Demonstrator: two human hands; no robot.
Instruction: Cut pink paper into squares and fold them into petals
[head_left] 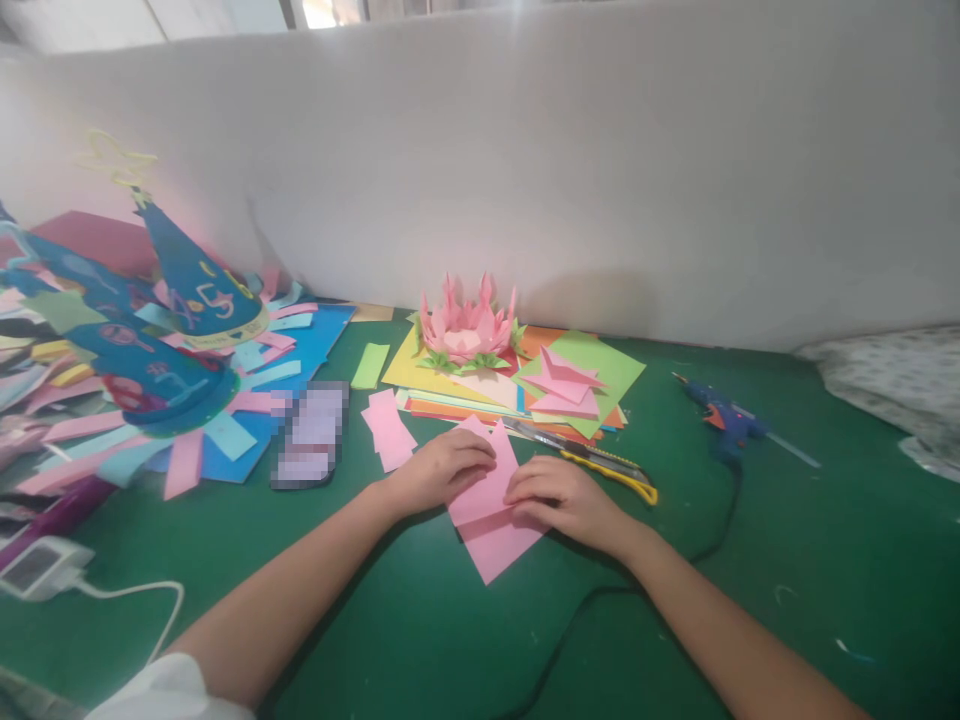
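A pink sheet of paper (491, 520) lies on the green table (825, 560), partly folded. My left hand (442, 468) presses its upper left part with curled fingers. My right hand (562, 498) lies on its right side, fingers bent down onto the fold. Just behind my hands sits a yellow utility knife (600, 462). Further back a pink paper lotus (466, 332) stands on a stack of coloured sheets (600, 370), with folded pink pieces (564, 385) beside it.
A blue glue gun (724, 415) lies right, its black cord running toward me. Loose pink strips (388, 428) and a green strip (370, 365) lie left of the hands. Blue paper cone hats (187, 275) crowd the left. A white charger (37, 568) sits near left. A white wall stands behind.
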